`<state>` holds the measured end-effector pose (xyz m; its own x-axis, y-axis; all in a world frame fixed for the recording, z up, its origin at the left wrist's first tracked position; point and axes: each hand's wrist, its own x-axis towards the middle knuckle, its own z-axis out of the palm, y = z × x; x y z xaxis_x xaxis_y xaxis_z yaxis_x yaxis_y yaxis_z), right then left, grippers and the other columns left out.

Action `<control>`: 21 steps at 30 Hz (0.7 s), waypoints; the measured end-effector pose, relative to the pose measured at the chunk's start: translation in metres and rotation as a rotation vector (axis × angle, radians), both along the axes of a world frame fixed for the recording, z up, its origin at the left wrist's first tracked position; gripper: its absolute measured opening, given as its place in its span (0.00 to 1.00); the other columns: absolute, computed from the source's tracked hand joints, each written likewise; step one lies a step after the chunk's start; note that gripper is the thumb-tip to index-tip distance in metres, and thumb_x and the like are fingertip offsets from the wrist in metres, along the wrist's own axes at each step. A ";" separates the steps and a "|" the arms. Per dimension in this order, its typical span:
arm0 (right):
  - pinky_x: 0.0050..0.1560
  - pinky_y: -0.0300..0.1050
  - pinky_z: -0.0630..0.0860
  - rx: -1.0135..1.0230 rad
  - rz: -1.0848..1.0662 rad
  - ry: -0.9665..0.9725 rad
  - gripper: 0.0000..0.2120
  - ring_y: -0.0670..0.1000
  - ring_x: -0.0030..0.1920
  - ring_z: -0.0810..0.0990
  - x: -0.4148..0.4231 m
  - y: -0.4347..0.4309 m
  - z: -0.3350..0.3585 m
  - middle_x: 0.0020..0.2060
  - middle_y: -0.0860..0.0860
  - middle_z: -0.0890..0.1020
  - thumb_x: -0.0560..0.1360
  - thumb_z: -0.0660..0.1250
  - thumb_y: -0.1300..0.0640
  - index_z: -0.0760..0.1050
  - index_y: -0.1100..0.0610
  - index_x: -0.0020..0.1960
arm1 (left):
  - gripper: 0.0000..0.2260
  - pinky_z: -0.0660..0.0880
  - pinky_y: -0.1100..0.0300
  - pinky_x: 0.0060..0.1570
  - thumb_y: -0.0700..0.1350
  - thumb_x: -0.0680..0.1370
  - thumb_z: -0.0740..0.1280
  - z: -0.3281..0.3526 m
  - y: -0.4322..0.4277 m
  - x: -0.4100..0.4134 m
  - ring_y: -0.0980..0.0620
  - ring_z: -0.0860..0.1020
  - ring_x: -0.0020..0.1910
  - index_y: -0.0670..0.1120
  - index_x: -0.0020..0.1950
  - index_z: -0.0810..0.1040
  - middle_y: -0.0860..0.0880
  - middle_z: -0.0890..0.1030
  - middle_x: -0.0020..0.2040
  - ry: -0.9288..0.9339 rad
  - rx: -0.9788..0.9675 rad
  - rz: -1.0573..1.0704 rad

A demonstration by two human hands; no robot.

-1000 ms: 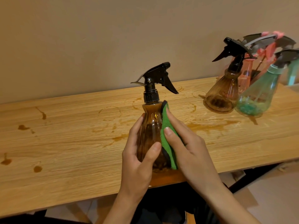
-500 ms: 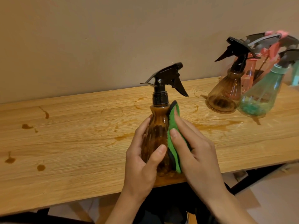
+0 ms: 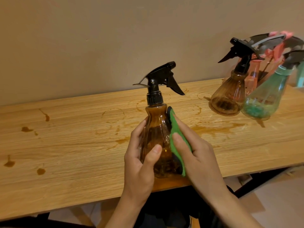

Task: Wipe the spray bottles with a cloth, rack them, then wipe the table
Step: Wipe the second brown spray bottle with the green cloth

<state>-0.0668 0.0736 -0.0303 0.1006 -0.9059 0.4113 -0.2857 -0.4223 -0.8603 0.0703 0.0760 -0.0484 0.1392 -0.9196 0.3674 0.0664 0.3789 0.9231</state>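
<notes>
An amber spray bottle point(image 3: 158, 129) with a black trigger head stands upright near the front edge of the wooden table point(image 3: 65, 145). My left hand point(image 3: 139, 167) grips its left side, thumb across the front. My right hand point(image 3: 195, 155) presses a green cloth point(image 3: 176, 139) against the bottle's right side, fingers curled over the cloth. At the far right hang another amber bottle point(image 3: 228, 96), a teal bottle point(image 3: 263, 102) and a pink bottle point(image 3: 251, 78), tilted, on what looks like a rack that is mostly hidden.
Brown liquid stains and ring marks point(image 3: 213, 129) spread over the tabletop, with drops point(image 3: 26, 129) at the left. A plain wall point(image 3: 115, 38) runs right behind the table. Below the front edge, dark table legs and floor point(image 3: 279, 195) show.
The bottle and both hands stay in nearly the same place. My right hand with the cloth has slid slightly along the bottle's right side.
</notes>
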 end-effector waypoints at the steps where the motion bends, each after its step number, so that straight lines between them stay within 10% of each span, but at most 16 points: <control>1: 0.67 0.35 0.72 -0.041 0.010 0.073 0.26 0.36 0.72 0.69 0.000 0.003 0.000 0.72 0.31 0.70 0.79 0.61 0.39 0.63 0.35 0.77 | 0.24 0.77 0.59 0.60 0.55 0.73 0.67 -0.002 -0.001 0.001 0.51 0.81 0.64 0.58 0.70 0.76 0.55 0.82 0.65 0.033 0.004 0.015; 4: 0.72 0.48 0.68 -0.173 -0.022 0.263 0.30 0.44 0.79 0.61 0.003 0.016 -0.015 0.80 0.40 0.60 0.79 0.62 0.36 0.61 0.37 0.79 | 0.23 0.77 0.46 0.64 0.56 0.74 0.68 -0.004 -0.002 0.002 0.45 0.80 0.66 0.62 0.69 0.76 0.50 0.81 0.67 0.100 0.036 0.028; 7: 0.71 0.53 0.70 -0.175 -0.079 0.235 0.30 0.46 0.79 0.61 0.005 0.019 -0.022 0.80 0.42 0.60 0.78 0.62 0.33 0.62 0.36 0.78 | 0.23 0.79 0.54 0.61 0.55 0.75 0.68 -0.004 -0.001 0.002 0.47 0.80 0.66 0.62 0.71 0.75 0.50 0.81 0.68 0.088 0.034 -0.010; 14: 0.59 0.25 0.70 -0.067 -0.127 -0.070 0.18 0.37 0.67 0.74 0.008 0.013 -0.017 0.67 0.35 0.76 0.83 0.62 0.46 0.71 0.40 0.73 | 0.26 0.77 0.59 0.61 0.55 0.75 0.69 -0.003 -0.003 0.001 0.55 0.80 0.66 0.56 0.73 0.72 0.58 0.81 0.67 0.023 0.042 -0.003; 21: 0.64 0.29 0.70 0.067 0.008 -0.125 0.24 0.36 0.71 0.70 0.001 0.021 -0.016 0.71 0.32 0.71 0.75 0.63 0.37 0.67 0.26 0.70 | 0.23 0.77 0.47 0.62 0.55 0.74 0.67 -0.004 0.000 0.003 0.46 0.79 0.67 0.58 0.71 0.75 0.51 0.81 0.67 0.106 0.058 -0.046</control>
<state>-0.0654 0.0948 -0.0465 0.0599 -0.9313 0.3593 -0.1709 -0.3642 -0.9155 0.0737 0.0759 -0.0521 0.1320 -0.9450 0.2992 0.1804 0.3197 0.9302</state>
